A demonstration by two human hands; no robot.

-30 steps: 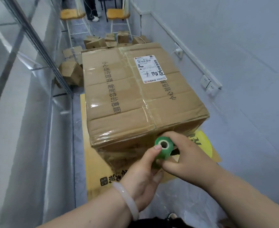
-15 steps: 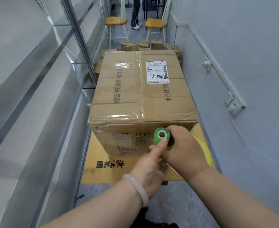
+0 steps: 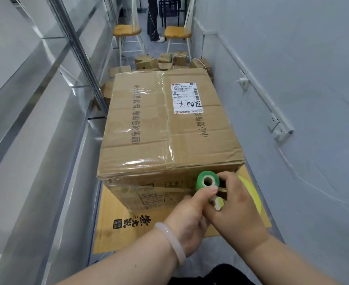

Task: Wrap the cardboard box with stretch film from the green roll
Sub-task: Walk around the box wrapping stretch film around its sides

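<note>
A large taped cardboard box [image 3: 165,128] with a white shipping label stands on a flattened carton on the floor. The small green roll [image 3: 207,180] of stretch film is held upright against the box's near face, close to its right corner. My left hand [image 3: 192,214] grips the roll from below, thumb on its rim. My right hand [image 3: 235,204] holds the roll from the right side. A clear band of film [image 3: 159,189] runs from the roll leftwards across the near face of the box.
The flattened carton [image 3: 116,223] lies under the box. A glass partition [image 3: 35,124] lines the left, a grey wall with sockets [image 3: 278,128] the right. Several small boxes [image 3: 161,62] and two stools [image 3: 128,31] stand behind; a person's legs are at the far end.
The view has swung to face the box squarely. Both hands with the roll have shifted right along the near face toward the right corner, and film now stretches across that face.
</note>
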